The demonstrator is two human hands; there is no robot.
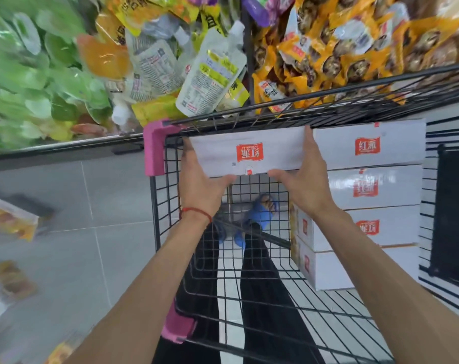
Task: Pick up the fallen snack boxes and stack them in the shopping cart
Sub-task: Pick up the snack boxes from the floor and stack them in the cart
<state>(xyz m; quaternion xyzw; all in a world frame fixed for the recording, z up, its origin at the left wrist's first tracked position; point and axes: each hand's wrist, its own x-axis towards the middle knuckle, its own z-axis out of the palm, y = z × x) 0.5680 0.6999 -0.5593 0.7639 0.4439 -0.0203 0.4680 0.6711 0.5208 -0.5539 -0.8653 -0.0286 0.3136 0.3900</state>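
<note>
Fingers [191, 153] of left hand [204, 189] and right hand [305, 185] grip the snack box [273, 151] endwise, long axis left-to-right

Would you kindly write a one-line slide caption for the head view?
The left hand and right hand hold a white snack box in the wire shopping cart, beside stacked matching boxes.

A thin red string bracelet [196, 212] circles the left wrist; the forearms are bare. Through the shopping cart [154, 148] mesh show black trousers [265, 298] and blue shoes [262, 212]
</note>
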